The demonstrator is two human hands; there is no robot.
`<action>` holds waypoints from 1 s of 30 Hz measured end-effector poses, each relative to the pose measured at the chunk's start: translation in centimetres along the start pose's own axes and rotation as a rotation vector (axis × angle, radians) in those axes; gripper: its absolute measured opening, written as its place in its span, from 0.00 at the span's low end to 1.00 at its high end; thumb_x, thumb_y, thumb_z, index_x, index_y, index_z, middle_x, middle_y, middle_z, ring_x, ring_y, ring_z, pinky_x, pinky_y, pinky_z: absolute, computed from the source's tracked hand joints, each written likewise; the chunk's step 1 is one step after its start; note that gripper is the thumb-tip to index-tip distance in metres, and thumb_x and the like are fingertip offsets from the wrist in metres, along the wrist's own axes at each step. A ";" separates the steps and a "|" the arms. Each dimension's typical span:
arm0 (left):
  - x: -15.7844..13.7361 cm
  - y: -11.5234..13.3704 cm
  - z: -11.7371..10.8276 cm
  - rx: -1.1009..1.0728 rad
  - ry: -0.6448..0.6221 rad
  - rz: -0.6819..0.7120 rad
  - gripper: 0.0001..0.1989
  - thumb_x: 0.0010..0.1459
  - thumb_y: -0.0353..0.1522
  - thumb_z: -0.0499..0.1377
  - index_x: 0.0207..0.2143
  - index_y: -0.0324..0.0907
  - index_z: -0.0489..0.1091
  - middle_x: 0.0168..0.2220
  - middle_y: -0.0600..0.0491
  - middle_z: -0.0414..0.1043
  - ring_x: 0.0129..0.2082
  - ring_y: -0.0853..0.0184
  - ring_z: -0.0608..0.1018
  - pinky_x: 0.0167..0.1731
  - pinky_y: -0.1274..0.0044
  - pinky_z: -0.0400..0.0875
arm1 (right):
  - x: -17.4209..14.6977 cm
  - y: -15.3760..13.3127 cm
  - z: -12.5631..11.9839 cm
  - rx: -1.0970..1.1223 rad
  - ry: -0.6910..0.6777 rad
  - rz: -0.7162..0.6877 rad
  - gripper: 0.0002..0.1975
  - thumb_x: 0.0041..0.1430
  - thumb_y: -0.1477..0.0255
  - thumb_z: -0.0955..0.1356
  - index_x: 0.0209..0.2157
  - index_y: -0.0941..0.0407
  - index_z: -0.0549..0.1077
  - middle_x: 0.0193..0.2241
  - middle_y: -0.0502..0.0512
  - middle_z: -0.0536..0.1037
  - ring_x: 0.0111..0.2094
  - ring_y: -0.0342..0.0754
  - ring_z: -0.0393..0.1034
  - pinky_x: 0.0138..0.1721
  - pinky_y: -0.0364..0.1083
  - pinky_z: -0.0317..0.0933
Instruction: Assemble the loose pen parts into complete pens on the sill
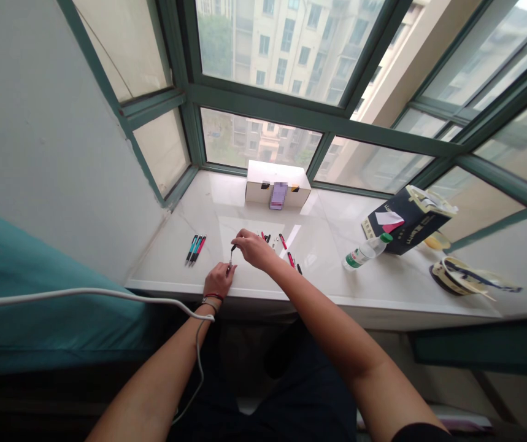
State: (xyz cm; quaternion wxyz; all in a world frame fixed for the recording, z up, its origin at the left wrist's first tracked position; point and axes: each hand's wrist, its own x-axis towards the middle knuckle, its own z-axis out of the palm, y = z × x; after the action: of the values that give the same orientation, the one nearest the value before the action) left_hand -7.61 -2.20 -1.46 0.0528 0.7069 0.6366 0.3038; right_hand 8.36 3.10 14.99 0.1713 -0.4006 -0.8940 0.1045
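My left hand (218, 279) is closed near the front edge of the white sill, its fingers pinched around the lower end of a thin pen part (230, 259). Just above and to the right, my right hand (250, 247) pinches a small black pen piece (234, 247) at the upper end of that thin part. Whether the two pieces are joined I cannot tell. Left of my hands lie assembled pens (196, 250) in blue and red with black grips. Loose red pen barrels (283, 241) and small black parts are scattered to the right, partly hidden behind my right hand.
A white box (278, 175) with a purple packet (278, 195) before it stands by the window. Farther right are a clear bottle (367, 252) with a green cap, a dark paper bag (408, 220) and a cap-like item (459, 277). A white cable (107, 293) crosses my left wrist.
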 end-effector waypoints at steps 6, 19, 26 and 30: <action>0.0 0.2 -0.2 -0.001 -0.009 -0.011 0.17 0.67 0.42 0.51 0.32 0.43 0.72 0.32 0.49 0.74 0.31 0.65 0.73 0.31 0.74 0.59 | 0.6 -0.6 -0.5 -0.051 -0.078 -0.049 0.22 0.57 0.89 0.61 0.45 0.57 0.78 0.45 0.58 0.72 0.41 0.46 0.68 0.41 0.41 0.61; 0.0 0.0 -0.1 0.019 -0.012 -0.001 0.18 0.68 0.44 0.49 0.32 0.43 0.71 0.33 0.50 0.73 0.32 0.65 0.73 0.32 0.74 0.60 | 1.7 -0.7 -1.8 -0.136 -0.243 -0.095 0.21 0.53 0.90 0.64 0.43 0.57 0.78 0.43 0.58 0.73 0.37 0.45 0.70 0.34 0.42 0.59; 0.0 0.0 -0.2 -0.004 -0.032 -0.014 0.17 0.67 0.43 0.50 0.33 0.43 0.72 0.33 0.49 0.73 0.32 0.64 0.73 0.32 0.74 0.60 | 2.0 -0.7 -0.6 -0.119 -0.301 -0.105 0.17 0.55 0.87 0.65 0.41 0.57 0.79 0.42 0.59 0.75 0.37 0.47 0.72 0.33 0.42 0.59; 0.0 0.0 -0.2 -0.004 -0.042 -0.022 0.16 0.67 0.42 0.51 0.34 0.43 0.72 0.33 0.48 0.74 0.33 0.64 0.73 0.33 0.74 0.61 | 2.0 -0.7 0.4 -0.079 -0.312 -0.088 0.15 0.56 0.84 0.68 0.43 0.56 0.76 0.43 0.58 0.77 0.38 0.48 0.73 0.33 0.42 0.59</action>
State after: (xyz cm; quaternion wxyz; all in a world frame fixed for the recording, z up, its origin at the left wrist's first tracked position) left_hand -7.70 -2.21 -1.32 0.0706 0.7061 0.6424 0.2895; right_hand 6.54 4.12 15.26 0.0191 -0.3466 -0.9298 0.1226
